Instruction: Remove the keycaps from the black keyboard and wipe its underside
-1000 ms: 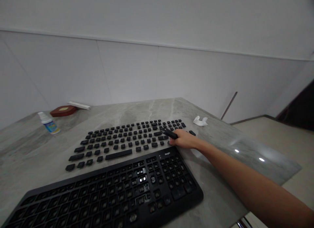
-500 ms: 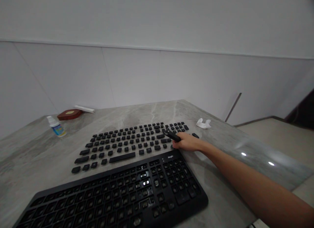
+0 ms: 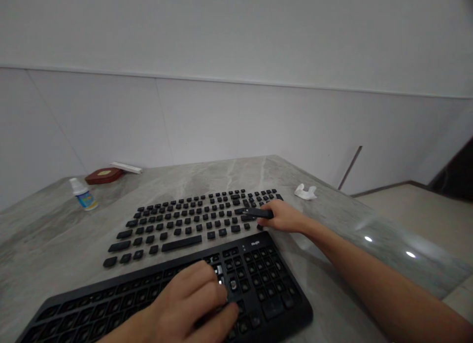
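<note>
A black keyboard (image 3: 271,306) with its keycaps off lies in front of me, its sockets bare over most of its face. Across the keyboard's middle reaches my left hand (image 3: 195,303), fingers bent and drawn together, the tips down at the sockets; anything between them is hidden. Loose black keycaps (image 3: 188,220) lie in keyboard-like rows beyond it, a long spacebar (image 3: 182,243) among them. My right hand (image 3: 283,216), at the right end of these rows, is closed around a slim black tool (image 3: 260,213) that points left, low over the caps. The tool's exact kind is unclear.
A small white spray bottle (image 3: 84,195) with a blue label stands at the left. Behind it are a dark red box (image 3: 103,176) and a white strip (image 3: 127,167) near the wall. Crumpled white tissue (image 3: 305,191) lies right of the caps on the grey marbled table (image 3: 343,234).
My left hand has come into view from below and reached over the keyboard. My right hand has shifted slightly, and the black tool now points more directly left.
</note>
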A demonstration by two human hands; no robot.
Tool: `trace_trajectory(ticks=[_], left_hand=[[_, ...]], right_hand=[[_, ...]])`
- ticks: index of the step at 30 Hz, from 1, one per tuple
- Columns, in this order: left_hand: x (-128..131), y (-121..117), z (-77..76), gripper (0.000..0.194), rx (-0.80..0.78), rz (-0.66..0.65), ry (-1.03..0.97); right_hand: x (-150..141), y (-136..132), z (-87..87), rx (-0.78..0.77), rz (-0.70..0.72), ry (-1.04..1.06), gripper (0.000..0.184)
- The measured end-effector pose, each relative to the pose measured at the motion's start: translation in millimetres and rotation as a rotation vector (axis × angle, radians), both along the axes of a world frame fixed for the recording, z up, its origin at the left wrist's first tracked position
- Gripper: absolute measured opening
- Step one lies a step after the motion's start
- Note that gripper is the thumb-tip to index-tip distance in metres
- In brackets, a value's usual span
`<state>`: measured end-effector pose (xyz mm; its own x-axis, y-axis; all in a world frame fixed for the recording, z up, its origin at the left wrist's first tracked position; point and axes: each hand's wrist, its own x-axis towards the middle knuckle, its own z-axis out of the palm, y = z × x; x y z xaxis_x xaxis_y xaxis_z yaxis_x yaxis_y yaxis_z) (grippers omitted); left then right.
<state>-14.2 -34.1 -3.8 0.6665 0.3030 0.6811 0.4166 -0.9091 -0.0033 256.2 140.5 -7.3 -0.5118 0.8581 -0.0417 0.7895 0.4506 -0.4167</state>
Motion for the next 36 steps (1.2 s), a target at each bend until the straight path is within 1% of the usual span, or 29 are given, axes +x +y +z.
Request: trace_trajectory(ticks=[1,2,4,6,9,13,23,29,33,36], left_hand=[[3,6,3.6,0.029,-0.011,0.019,0.019],[5,11,6.0,0.03,-0.005,0.007,0.028],[5,18,6.9,0.032,-0.044,0.006,0.054],[2,23,3.7,0.033,-0.113,0.001,0.113],[-2,25,-2.8,0.033,-0.213,0.03,0.19],[-3,25,-7.4,0.033,-0.275,0.05,0.194],[-3,26,-8.6,0.033,-0.281,0.033,0.225],[-3,27,-8.4,0.032,-0.276,0.011,0.215],[-4,26,-7.1,0.032,-0.298,-0.016,0.24],[-2,25,-6.0,0.036,-0.329,0.011,0.281]], right_hand=[[0,-1,0.4,0.01,-0.006,-0.001,0.018],[-1,-2,0.5,0.016,-0.012,-0.005,0.018],[-2,-3,0.1,0.024,-0.025,-0.017,0.017],[-4,-4,-1.2,0.03,-0.035,-0.03,0.015],[-6,-5,-3.6,0.043,-0.048,-0.042,0.014],[-7,-4,-6.6,0.056,-0.047,-0.036,0.015],[-8,-2,-12.4,0.059,-0.026,0.016,0.019],[-7,-1,-14.7,0.067,-0.024,0.074,0.016],[-7,0,-15.7,0.065,-0.034,0.164,0.016],[-7,-1,-13.7,0.081,-0.064,0.3,0.021]])
